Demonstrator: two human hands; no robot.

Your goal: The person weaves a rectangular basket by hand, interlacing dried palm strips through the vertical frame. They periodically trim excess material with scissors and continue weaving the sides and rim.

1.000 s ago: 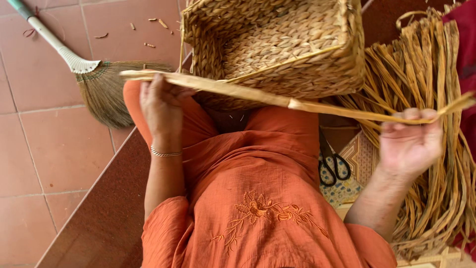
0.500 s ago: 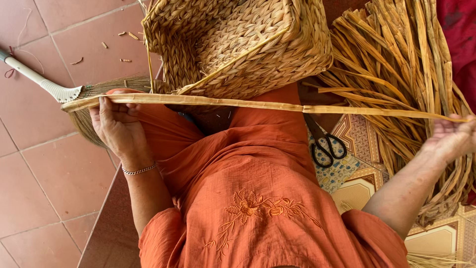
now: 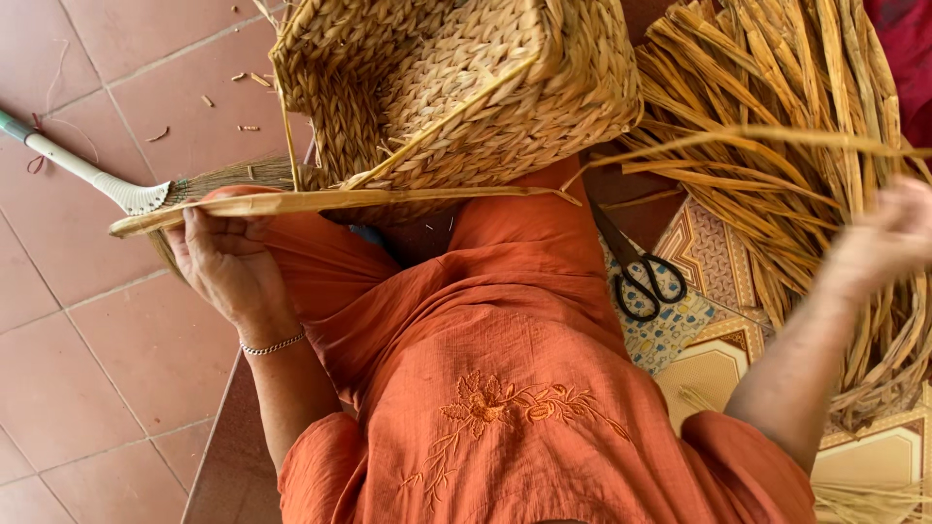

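A: Over on the far left, a broom (image 3: 116, 189) lies on the red floor tiles (image 3: 87, 330), white neck and green handle, bristles tucked behind the left hand (image 3: 228, 262).

B: And that hand has its fingers curled up around one end of a long flat dried strip (image 3: 330, 201), thumb laid along it. A silver bracelet (image 3: 273, 344) sits on the wrist.

A: The strip runs level to the right, just under the near edge of the woven basket (image 3: 456, 87), which rests tipped on the orange-clad lap (image 3: 505, 320). Its right tip ends free, near the middle of the scene.

B: Moving right, black-handled scissors (image 3: 646, 277) lie on a patterned mat (image 3: 714, 359), just beside the knee.

A: Beyond them, a big bundle of dried strips (image 3: 806, 116) fans across the far right.

B: And the right hand (image 3: 888, 238)?

A: Blurred, raised in front of that bundle. Whether the fingers are open or closed I cannot tell. One thin strand (image 3: 738, 136) stretches from the basket side toward it, but a hold on it is not clear.
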